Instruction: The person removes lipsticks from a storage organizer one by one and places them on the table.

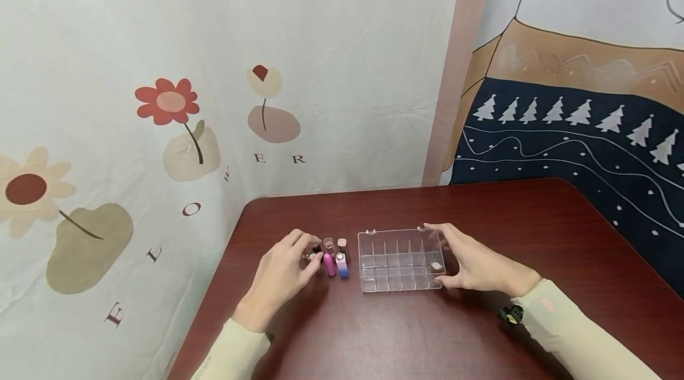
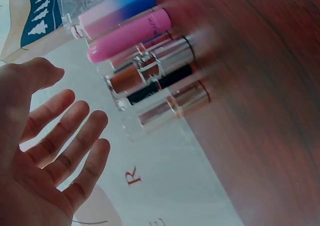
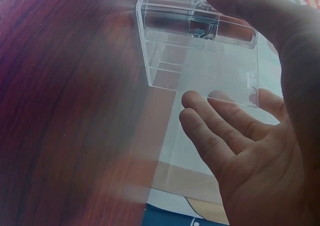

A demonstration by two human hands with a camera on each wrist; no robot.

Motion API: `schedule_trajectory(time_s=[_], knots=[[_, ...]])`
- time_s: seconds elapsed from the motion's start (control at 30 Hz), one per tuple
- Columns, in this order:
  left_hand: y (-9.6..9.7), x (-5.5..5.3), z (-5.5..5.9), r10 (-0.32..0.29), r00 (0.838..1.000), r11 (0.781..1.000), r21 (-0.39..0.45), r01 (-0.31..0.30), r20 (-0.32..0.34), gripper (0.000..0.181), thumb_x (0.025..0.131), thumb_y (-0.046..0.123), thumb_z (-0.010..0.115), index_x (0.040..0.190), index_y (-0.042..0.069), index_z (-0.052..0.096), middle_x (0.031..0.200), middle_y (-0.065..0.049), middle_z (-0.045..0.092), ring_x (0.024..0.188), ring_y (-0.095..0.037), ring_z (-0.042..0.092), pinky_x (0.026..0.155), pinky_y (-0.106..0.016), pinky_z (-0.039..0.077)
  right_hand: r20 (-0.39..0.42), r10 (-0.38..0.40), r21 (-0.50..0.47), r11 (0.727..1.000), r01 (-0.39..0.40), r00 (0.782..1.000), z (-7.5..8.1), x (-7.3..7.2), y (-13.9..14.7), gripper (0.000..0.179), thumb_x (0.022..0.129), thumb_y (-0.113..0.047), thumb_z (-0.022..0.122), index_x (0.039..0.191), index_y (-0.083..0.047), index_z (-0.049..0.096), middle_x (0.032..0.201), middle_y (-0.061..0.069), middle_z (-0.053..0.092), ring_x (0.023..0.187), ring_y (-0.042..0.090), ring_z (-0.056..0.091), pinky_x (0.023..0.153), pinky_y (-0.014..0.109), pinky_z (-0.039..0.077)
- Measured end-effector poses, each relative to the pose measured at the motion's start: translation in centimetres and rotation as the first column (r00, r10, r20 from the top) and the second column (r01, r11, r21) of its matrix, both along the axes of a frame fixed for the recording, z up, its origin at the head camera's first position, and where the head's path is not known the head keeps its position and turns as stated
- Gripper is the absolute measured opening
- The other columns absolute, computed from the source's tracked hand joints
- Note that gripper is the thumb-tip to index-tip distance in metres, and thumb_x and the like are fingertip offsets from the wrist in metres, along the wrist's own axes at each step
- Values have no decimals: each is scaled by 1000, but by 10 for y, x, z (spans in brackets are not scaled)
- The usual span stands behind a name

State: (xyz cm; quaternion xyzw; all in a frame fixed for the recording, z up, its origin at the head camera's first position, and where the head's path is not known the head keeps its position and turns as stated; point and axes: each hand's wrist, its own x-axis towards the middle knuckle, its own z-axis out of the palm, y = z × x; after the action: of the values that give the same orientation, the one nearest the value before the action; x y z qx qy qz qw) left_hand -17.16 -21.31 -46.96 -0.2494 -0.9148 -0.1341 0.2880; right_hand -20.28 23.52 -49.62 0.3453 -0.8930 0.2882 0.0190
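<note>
My left hand [image 1: 283, 270] hovers at the left of a cluster of upright lipsticks. Its fingers are loosely spread and apart from the tubes in the left wrist view. Seen there are a pink-and-blue lipstick [image 2: 117, 11], a bright pink one [image 2: 131, 34], a silver-and-brown one [image 2: 150, 68], a black tube [image 2: 167, 81] and a clear-capped gold one [image 2: 176, 105]. My right hand [image 1: 475, 258] spans the right end of a clear compartment box [image 1: 392, 286], thumb at the front corner and fingers at the back. One lipstick [image 3: 200, 24] stands in the box's right-end compartment.
The box stands to the right of the lipsticks on a dark red wooden table [image 1: 406, 332]. Behind the table's far edge hangs a pale cloth [image 1: 347, 71] with printed flowers; a dark blue printed cloth [image 1: 534, 160] hangs at the right.
</note>
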Motion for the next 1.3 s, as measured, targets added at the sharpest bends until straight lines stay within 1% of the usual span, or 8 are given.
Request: schedule_trajectory(time_s=[0.17, 0.27, 0.4, 0.63, 0.87, 0.97, 1.1, 1.3], knots=[[13, -1, 3, -67, 995, 998, -2, 67, -73, 27, 91, 18, 96, 114, 15, 83, 102, 0, 75, 73, -15, 64, 62, -31, 58, -1, 5, 13, 1000, -5, 1000, 1, 1, 1, 113, 85, -20, 106, 175, -7, 38, 157, 13, 61, 132, 28, 77, 112, 52, 67], [23, -1, 6, -111, 990, 994, -3, 111, -85, 28, 91, 17, 95, 116, 16, 83, 102, 2, 74, 73, -14, 62, 63, -30, 56, -13, 10, 18, 1000, -10, 1000, 2, 2, 1, 114, 85, -20, 106, 176, -6, 38, 157, 15, 61, 132, 30, 76, 112, 53, 67], [37, -1, 10, -159, 985, 987, -8, 159, -72, 30, 91, 17, 95, 118, 15, 83, 102, 1, 75, 77, -12, 66, 68, -31, 57, -29, 14, 34, 999, -13, 999, 4, 2, 2, 116, 85, -22, 106, 177, -8, 37, 156, 15, 61, 131, 29, 77, 111, 52, 68], [60, -3, 13, -179, 981, 983, -64, 175, -77, 35, 91, 26, 96, 122, 17, 81, 111, 1, 78, 85, -18, 73, 71, -36, 61, -57, 3, 63, 998, 1, 998, 9, 3, 5, 119, 86, -27, 106, 180, -14, 35, 155, 13, 62, 128, 23, 78, 109, 49, 69], [86, -6, 15, -236, 967, 969, -97, 227, -97, 42, 88, 25, 99, 125, 18, 81, 113, 2, 79, 84, -17, 73, 71, -35, 63, -49, 7, 48, 999, -5, 999, 14, 1, 7, 116, 86, -29, 106, 179, -16, 38, 155, 12, 63, 130, 24, 79, 110, 51, 68], [96, -7, 14, -251, 964, 965, -103, 241, -90, 42, 88, 25, 100, 126, 18, 81, 113, 3, 79, 84, -16, 73, 70, -33, 61, -56, 16, 44, 999, -13, 998, 13, 1, 7, 111, 87, -30, 105, 177, -15, 41, 153, 11, 64, 129, 23, 79, 110, 51, 69], [108, -10, 10, -270, 961, 957, -130, 260, -63, 40, 93, 29, 97, 128, 20, 81, 116, 4, 79, 84, -14, 72, 70, -32, 60, -66, 27, 25, 999, -25, 997, 10, 0, 7, 107, 86, -26, 105, 174, -11, 45, 150, 11, 64, 125, 23, 80, 109, 50, 69], [127, -11, 7, -285, 958, 949, -153, 276, -40, 39, 96, 34, 95, 129, 19, 81, 116, 4, 78, 85, -15, 75, 70, -32, 62, -58, 45, -3, 999, -45, 997, 8, 0, 8, 105, 87, -23, 105, 172, -10, 45, 148, 12, 64, 123, 25, 80, 107, 49, 70]])
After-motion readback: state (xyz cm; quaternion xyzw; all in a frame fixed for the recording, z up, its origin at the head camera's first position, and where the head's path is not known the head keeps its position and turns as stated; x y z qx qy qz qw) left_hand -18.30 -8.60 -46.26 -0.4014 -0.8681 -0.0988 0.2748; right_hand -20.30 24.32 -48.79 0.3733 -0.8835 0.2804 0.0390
